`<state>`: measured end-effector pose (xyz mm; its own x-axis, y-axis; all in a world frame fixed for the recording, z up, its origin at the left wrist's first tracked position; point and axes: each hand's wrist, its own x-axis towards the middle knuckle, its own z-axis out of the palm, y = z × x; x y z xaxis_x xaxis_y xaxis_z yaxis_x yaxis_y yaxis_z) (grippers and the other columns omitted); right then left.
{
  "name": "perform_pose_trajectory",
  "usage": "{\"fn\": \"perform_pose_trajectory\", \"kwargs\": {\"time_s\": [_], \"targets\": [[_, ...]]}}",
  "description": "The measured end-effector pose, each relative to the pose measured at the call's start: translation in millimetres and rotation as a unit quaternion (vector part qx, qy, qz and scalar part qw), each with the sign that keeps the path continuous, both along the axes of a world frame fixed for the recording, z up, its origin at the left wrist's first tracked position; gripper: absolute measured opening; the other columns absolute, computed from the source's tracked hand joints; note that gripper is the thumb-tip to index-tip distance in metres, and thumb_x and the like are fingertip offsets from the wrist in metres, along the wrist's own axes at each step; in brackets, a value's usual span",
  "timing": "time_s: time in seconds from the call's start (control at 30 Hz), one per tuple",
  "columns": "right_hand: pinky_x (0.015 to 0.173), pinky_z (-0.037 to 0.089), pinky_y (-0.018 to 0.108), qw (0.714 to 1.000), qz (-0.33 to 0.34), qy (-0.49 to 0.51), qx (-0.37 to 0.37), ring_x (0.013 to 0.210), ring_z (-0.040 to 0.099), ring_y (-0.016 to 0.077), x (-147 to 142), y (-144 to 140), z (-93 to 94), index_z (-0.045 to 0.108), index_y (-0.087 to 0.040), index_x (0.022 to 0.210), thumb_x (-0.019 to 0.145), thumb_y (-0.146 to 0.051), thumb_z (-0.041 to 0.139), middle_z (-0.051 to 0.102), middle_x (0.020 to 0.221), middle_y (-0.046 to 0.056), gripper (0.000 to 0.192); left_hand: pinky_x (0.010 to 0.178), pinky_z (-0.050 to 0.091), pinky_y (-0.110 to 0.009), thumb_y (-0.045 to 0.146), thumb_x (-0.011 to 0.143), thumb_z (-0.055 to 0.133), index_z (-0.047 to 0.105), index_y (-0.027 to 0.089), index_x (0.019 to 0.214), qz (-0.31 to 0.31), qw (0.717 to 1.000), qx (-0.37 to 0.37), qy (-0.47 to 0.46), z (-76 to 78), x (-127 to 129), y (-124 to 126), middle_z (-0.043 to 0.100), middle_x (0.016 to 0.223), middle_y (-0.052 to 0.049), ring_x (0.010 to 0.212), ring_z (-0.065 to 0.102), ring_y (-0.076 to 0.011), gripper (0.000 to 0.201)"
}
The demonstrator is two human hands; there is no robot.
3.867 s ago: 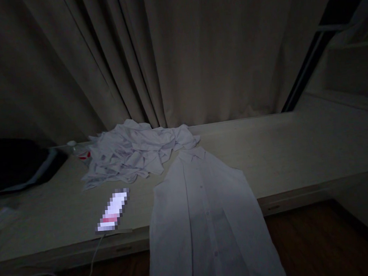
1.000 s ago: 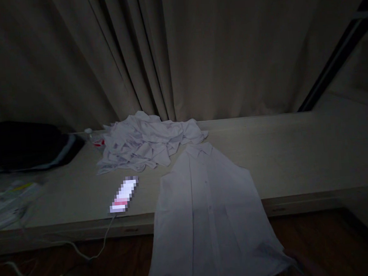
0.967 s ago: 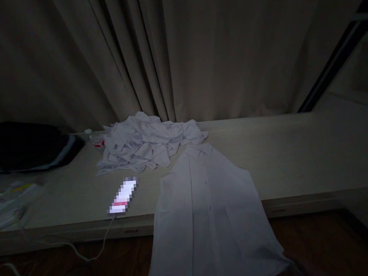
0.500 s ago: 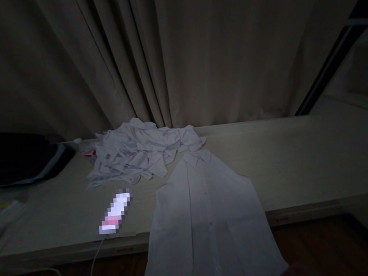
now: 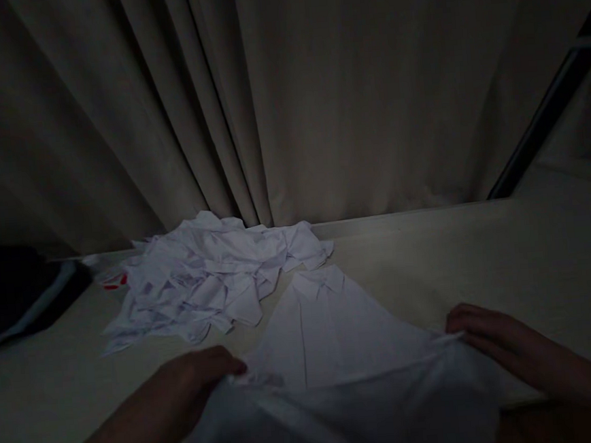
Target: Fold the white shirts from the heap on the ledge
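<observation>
A white button-front shirt (image 5: 355,329) lies with its collar toward the curtain, its lower part lifted and folded up toward the collar. My left hand (image 5: 208,372) is closed on the cloth at the left side of the fold. At the right side, my right hand (image 5: 480,326) pinches the same shirt's edge. Between the two hands the raised cloth hangs in a sagging band and hides the shirt's lower front. Dim light leaves the fingertips hard to make out.
Behind and left of the shirt, a crumpled heap of white cloth (image 5: 202,270) lies on the pale tabletop (image 5: 431,258). A dark item with a light stripe (image 5: 20,298) sits at the far left. Along the back hangs a curtain (image 5: 357,94); a dark slanted post (image 5: 538,117) stands right.
Both hands have come up into view gripping the shirt, and its lower part has been raised toward the collar. The view has shifted; the phone on the left is no longer visible.
</observation>
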<state>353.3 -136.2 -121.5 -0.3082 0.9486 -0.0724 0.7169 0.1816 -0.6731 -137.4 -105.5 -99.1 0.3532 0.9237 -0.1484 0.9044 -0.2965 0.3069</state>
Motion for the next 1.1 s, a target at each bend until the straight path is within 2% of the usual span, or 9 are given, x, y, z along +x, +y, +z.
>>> {"fn": "perform_pose_trajectory", "kwargs": {"time_s": [0.07,0.17,0.33,0.47,0.63,0.8,0.9,1.03,1.1], "targets": [[0.083,0.047,0.03,1.0,0.011,-0.01,0.016,0.092,0.06,0.0206,1.4,55.5,4.2,0.066,-0.025,0.09,0.089,-0.046,0.039,0.066,0.096,0.006,0.035,0.082,0.044,-0.024,0.021,0.079,0.04,0.067,0.03,0.098,-0.038,0.999,-0.017,0.007,15.6,15.6,54.9,0.071,0.1,0.003,0.094,0.064,-0.0151,0.034],[0.081,0.046,0.031,0.998,0.026,-0.042,0.038,0.09,0.061,0.0203,2.9,136.8,-13.0,0.066,-0.022,0.092,0.088,-0.039,0.038,0.067,0.095,0.006,0.033,0.08,0.043,-0.03,0.022,0.082,0.035,0.058,0.022,0.112,-0.028,0.997,0.025,0.061,3.9,29.8,134.7,0.07,0.102,-0.006,0.094,0.064,-0.0198,0.038],[0.076,0.045,0.029,0.985,0.024,-0.153,0.081,0.083,0.062,0.019,-2.1,246.9,-88.5,0.067,-0.018,0.087,0.085,-0.022,0.038,0.069,0.089,0.008,0.029,0.076,0.043,-0.031,0.018,0.083,0.03,0.053,0.02,0.111,-0.013,0.989,0.069,0.133,-79.6,37.2,239.5,0.068,0.098,-0.01,0.088,0.064,-0.0205,0.037],[0.077,0.043,0.029,0.972,0.009,-0.221,0.079,0.086,0.062,0.0193,-12.0,290.9,-155.8,0.067,-0.017,0.089,0.083,-0.015,0.039,0.069,0.091,0.009,0.029,0.078,0.044,-0.033,0.016,0.082,0.031,0.058,0.015,0.1,-0.006,0.989,0.055,0.136,-154.3,43.8,277.7,0.067,0.098,-0.013,0.09,0.063,-0.0218,0.032],[0.078,0.041,0.03,0.963,0.01,-0.252,0.098,0.089,0.061,0.02,-13.8,302.1,-185.5,0.066,-0.018,0.094,0.084,-0.013,0.037,0.069,0.094,0.009,0.031,0.088,0.041,-0.033,0.025,0.085,0.035,0.053,0.018,0.112,-0.02,0.992,0.04,0.118,-186.6,35.2,284.9,0.064,0.11,-0.01,0.103,0.058,-0.0207,0.033],[0.082,0.042,0.028,0.974,0.028,-0.201,0.103,0.09,0.061,0.0184,-11.9,322.6,-162.0,0.066,-0.016,0.096,0.088,-0.019,0.035,0.069,0.096,0.008,0.033,0.087,0.041,-0.03,0.032,0.09,0.029,0.059,0.019,0.106,-0.032,0.995,0.065,0.074,-160.6,22.8,300.2,0.066,0.108,-0.007,0.1,0.059,-0.0189,0.036],[0.093,0.04,0.033,0.966,-0.05,-0.22,0.127,0.107,0.056,0.0225,-17.1,326.7,-151.2,0.059,-0.013,0.116,0.086,-0.021,0.04,0.063,0.116,0.012,0.036,0.09,0.041,-0.04,0.024,0.087,0.03,0.056,0.019,0.116,0.001,0.984,0.129,0.125,-144.5,25.3,298.3,0.061,0.121,-0.012,0.108,0.056,-0.0263,0.039],[0.1,0.037,0.038,0.955,-0.167,-0.187,0.16,0.12,0.048,0.0247,-12.3,264.0,-158.9,0.045,-0.013,0.131,0.085,-0.03,0.044,0.051,0.132,0.015,0.05,0.091,0.043,-0.044,0.029,0.087,0.029,0.044,0.017,0.13,0.101,0.973,0.183,0.102,-138.3,12.0,234.4,0.057,0.125,-0.015,0.111,0.055,-0.0294,0.048],[0.094,0.044,0.038,0.948,-0.251,-0.141,0.137,0.112,0.055,0.0237,-0.5,203.9,-173.5,0.042,-0.015,0.132,0.088,-0.043,0.037,0.053,0.128,0.015,0.053,0.081,0.049,-0.038,0.045,0.085,0.032,0.05,0.019,0.124,0.217,0.969,0.108,0.042,-150.5,-7.9,176.5,0.065,0.114,-0.012,0.098,0.063,-0.0259,0.05]]}}
